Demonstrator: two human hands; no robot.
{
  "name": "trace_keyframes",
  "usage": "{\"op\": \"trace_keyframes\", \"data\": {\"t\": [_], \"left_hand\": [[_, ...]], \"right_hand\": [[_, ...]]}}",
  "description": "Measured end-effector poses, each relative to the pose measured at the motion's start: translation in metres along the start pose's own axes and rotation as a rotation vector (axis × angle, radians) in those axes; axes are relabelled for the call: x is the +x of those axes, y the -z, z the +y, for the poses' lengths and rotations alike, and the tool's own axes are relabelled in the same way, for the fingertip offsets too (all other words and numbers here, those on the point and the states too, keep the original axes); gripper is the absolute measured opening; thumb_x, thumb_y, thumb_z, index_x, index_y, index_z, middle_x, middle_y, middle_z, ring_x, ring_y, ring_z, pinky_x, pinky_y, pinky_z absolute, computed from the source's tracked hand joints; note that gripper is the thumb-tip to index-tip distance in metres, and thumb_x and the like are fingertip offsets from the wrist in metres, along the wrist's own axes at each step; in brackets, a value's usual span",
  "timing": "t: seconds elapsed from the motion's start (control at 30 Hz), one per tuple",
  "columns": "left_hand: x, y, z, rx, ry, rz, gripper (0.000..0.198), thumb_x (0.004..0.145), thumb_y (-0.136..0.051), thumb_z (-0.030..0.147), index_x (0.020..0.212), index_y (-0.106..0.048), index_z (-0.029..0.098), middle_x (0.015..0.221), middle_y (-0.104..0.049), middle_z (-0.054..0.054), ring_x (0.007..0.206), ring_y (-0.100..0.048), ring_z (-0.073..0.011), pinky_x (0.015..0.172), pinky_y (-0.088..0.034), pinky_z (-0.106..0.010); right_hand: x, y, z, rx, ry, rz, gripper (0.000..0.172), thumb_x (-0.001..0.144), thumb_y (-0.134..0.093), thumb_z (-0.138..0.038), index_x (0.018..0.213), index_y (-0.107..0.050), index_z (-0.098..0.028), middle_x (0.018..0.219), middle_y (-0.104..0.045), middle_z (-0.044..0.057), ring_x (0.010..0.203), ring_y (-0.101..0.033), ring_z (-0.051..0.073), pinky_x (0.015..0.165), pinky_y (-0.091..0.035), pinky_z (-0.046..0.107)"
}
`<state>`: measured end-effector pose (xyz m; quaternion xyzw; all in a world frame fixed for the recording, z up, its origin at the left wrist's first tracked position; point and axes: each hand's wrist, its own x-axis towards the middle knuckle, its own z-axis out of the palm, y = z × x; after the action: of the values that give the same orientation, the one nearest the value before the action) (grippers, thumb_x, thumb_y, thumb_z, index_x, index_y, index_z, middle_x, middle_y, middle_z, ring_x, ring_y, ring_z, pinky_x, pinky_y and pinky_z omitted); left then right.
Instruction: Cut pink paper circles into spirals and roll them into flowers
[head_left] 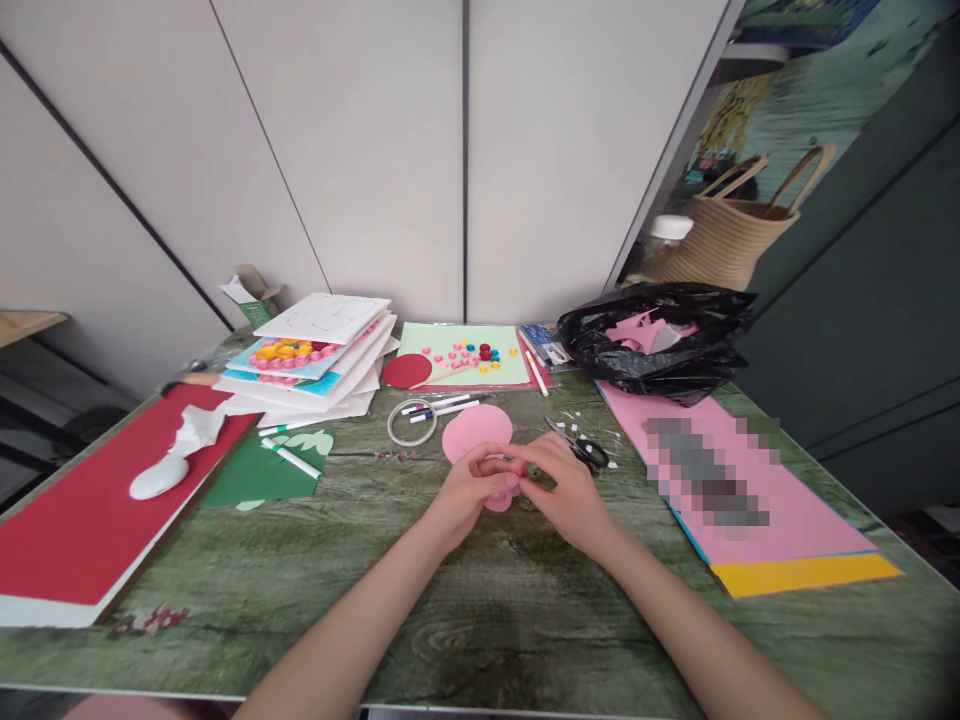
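Near the middle of the table my left hand and my right hand meet, fingertips pinched together. Between them is a small piece of curled pink paper, its lower part hanging below the fingers. The fingers cover much of it. Just beyond my left hand lie overlapping pink paper circles. To the right of my right hand are black-handled scissors, with small white scraps around them. A roll of clear tape and several pens lie farther back on the left.
Small coloured paper rolls rest on a pale green sheet beside a red disc. Stacked cards and red sheets occupy the left. A black bag with pink scraps and pink sheets are at right.
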<state>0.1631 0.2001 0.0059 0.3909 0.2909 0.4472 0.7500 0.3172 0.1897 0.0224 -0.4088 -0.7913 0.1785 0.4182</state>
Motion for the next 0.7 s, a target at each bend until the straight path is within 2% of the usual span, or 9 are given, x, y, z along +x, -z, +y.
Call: {"op": "trace_keyframes", "data": {"t": [0.23, 0.4, 0.57, 0.7], "left_hand": [[0.0013, 0.0003, 0.0057, 0.009, -0.035, 0.023, 0.03, 0.062, -0.073, 0.015, 0.091, -0.064, 0.015, 0.076, -0.065, -0.001, 0.064, -0.058, -0.0095, 0.065, -0.043, -0.022], [0.0013, 0.0017, 0.0081, 0.074, -0.062, 0.033, 0.03, 0.061, -0.074, 0.016, 0.089, -0.063, 0.015, 0.079, -0.066, -0.003, 0.07, -0.059, -0.0125, 0.067, -0.043, -0.024], [0.0004, 0.0, 0.0075, 0.094, -0.042, 0.049, 0.031, 0.061, -0.074, 0.017, 0.09, -0.063, 0.015, 0.079, -0.066, -0.003, 0.071, -0.059, -0.013, 0.067, -0.042, -0.024], [-0.0001, -0.0004, 0.0038, 0.041, -0.018, 0.002, 0.031, 0.063, -0.072, 0.015, 0.092, -0.062, 0.015, 0.077, -0.064, -0.002, 0.067, -0.058, -0.0119, 0.065, -0.041, -0.024]], "right_hand": [[-0.0001, 0.0014, 0.0012, 0.018, -0.032, 0.002, 0.044, 0.08, -0.058, -0.011, 0.119, -0.055, -0.033, 0.091, -0.06, 0.002, 0.09, -0.052, 0.019, 0.079, -0.043, 0.034], [0.0001, 0.0036, 0.0013, -0.014, -0.002, -0.104, 0.044, 0.084, -0.052, -0.011, 0.123, -0.051, -0.032, 0.098, -0.061, 0.004, 0.095, -0.051, 0.019, 0.084, -0.043, 0.036], [-0.0008, 0.0021, 0.0018, -0.021, -0.04, -0.057, 0.043, 0.082, -0.055, -0.011, 0.119, -0.055, -0.031, 0.09, -0.061, 0.003, 0.089, -0.051, 0.019, 0.079, -0.043, 0.034], [-0.0008, -0.0002, 0.0019, -0.019, -0.039, -0.01, 0.044, 0.079, -0.058, -0.01, 0.117, -0.057, -0.032, 0.081, -0.061, 0.001, 0.084, -0.05, 0.019, 0.076, -0.042, 0.033]]}}
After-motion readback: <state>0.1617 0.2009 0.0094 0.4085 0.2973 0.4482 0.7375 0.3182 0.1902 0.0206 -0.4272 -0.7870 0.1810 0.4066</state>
